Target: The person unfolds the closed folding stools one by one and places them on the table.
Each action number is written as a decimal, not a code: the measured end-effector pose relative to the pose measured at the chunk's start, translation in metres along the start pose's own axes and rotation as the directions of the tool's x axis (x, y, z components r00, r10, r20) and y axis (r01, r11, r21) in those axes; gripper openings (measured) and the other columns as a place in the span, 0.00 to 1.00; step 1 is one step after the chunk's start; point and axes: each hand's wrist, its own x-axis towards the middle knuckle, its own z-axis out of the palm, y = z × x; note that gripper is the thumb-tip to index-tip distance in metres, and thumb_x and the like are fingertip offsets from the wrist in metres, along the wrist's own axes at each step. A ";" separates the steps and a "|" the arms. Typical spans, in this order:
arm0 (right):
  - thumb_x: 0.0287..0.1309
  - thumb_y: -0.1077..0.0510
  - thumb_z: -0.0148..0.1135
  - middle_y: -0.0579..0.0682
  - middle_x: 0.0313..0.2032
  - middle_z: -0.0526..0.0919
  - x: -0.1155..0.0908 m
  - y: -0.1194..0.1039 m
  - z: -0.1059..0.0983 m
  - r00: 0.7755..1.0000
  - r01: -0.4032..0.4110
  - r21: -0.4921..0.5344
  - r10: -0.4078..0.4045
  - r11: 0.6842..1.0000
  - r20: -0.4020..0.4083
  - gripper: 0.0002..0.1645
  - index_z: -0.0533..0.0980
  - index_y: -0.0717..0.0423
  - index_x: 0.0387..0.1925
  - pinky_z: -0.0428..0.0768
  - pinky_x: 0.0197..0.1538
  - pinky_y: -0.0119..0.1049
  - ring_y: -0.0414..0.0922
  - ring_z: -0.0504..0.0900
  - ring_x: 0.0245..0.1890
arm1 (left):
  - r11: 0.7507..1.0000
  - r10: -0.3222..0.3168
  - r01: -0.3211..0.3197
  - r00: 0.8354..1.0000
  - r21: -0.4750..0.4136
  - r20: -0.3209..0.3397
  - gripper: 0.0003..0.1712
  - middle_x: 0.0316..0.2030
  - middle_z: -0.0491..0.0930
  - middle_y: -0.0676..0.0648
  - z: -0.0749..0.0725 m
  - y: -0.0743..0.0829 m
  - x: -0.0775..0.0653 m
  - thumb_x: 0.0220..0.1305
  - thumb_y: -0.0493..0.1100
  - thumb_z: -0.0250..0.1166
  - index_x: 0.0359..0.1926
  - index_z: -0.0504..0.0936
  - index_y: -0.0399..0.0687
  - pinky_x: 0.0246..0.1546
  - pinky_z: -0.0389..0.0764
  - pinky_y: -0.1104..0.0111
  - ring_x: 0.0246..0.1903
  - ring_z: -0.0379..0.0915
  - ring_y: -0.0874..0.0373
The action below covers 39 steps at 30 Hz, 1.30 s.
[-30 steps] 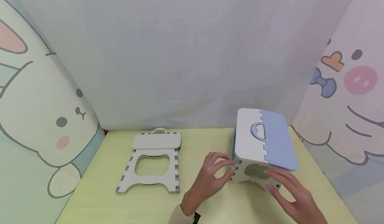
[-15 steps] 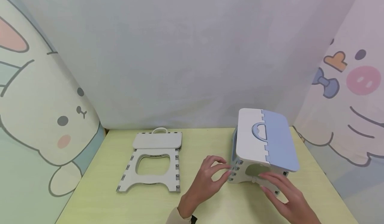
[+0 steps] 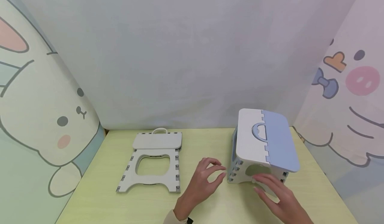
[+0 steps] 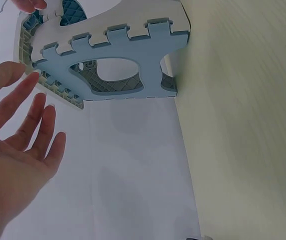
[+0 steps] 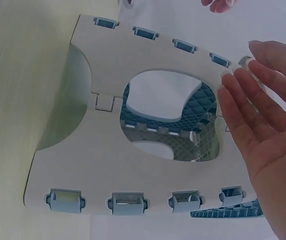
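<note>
A white and blue folding step stool (image 3: 282, 144) stands unfolded at the right of the table, its handle in the middle of the top. My left hand (image 3: 201, 182) hovers just left of the stool's near corner, fingers loosely bent and apart from it. In the left wrist view a gap shows between that hand and the blue side panel (image 4: 153, 57). My right hand (image 3: 280, 197) is in front of the white end panel (image 5: 108, 165), near its oval opening, thumb and fingers apart. Whether its fingertips touch the panel I cannot tell. Neither hand holds anything.
A second, all-white folding stool (image 3: 157, 141) lies flat at the left of the table (image 3: 99, 190), its handle toward the back edge. A plain pale curtain (image 3: 186, 57) hangs behind the table. Cartoon-printed sheets (image 3: 33, 124) stand at both sides.
My left hand has drawn back leftward from the stool's corner. The right hand has slid left and slightly down across the end panel. The stool shifts only slightly in view.
</note>
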 end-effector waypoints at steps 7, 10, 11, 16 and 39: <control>0.57 0.56 0.67 0.53 0.51 0.78 0.002 0.004 0.009 0.998 0.067 0.041 -0.066 0.997 -0.023 0.24 0.76 0.61 0.54 0.67 0.57 0.20 0.41 0.74 0.52 | 0.999 -0.023 0.023 1.000 0.034 -0.008 0.07 0.41 0.77 0.54 -0.005 -0.002 -0.006 0.59 0.41 0.67 0.40 0.84 0.51 0.47 0.73 0.66 0.44 0.72 0.57; 0.56 0.56 0.67 0.53 0.51 0.78 0.002 0.005 0.012 0.997 0.075 0.046 -0.074 0.996 -0.019 0.25 0.75 0.60 0.54 0.68 0.58 0.20 0.42 0.74 0.52 | 0.998 -0.036 0.036 0.999 0.045 -0.004 0.07 0.40 0.77 0.54 -0.007 -0.002 -0.008 0.58 0.41 0.67 0.40 0.84 0.52 0.47 0.73 0.66 0.44 0.72 0.57; 0.57 0.55 0.66 0.52 0.51 0.78 0.002 0.005 0.012 0.998 0.065 0.042 -0.065 0.997 -0.010 0.25 0.75 0.59 0.55 0.67 0.57 0.20 0.41 0.74 0.53 | 0.998 -0.042 0.042 0.999 0.048 0.000 0.07 0.40 0.77 0.54 -0.008 -0.002 -0.008 0.59 0.41 0.67 0.40 0.84 0.52 0.48 0.72 0.67 0.44 0.72 0.57; 0.53 0.58 0.70 0.49 0.52 0.77 0.002 0.004 0.017 0.999 0.025 0.021 -0.026 0.999 0.029 0.27 0.75 0.56 0.56 0.66 0.58 0.19 0.38 0.73 0.54 | 0.996 -0.058 0.058 0.998 0.062 0.003 0.07 0.40 0.78 0.55 -0.011 -0.005 -0.013 0.58 0.42 0.68 0.39 0.84 0.52 0.47 0.72 0.67 0.44 0.71 0.58; 0.48 0.62 0.71 0.50 0.50 0.79 0.016 0.002 0.049 0.991 0.131 0.083 -0.134 0.988 0.022 0.28 0.76 0.55 0.54 0.68 0.58 0.21 0.44 0.78 0.49 | 0.988 -0.097 0.097 0.995 0.123 -0.009 0.06 0.36 0.78 0.56 -0.037 -0.019 -0.034 0.55 0.41 0.70 0.35 0.84 0.55 0.41 0.72 0.72 0.39 0.71 0.60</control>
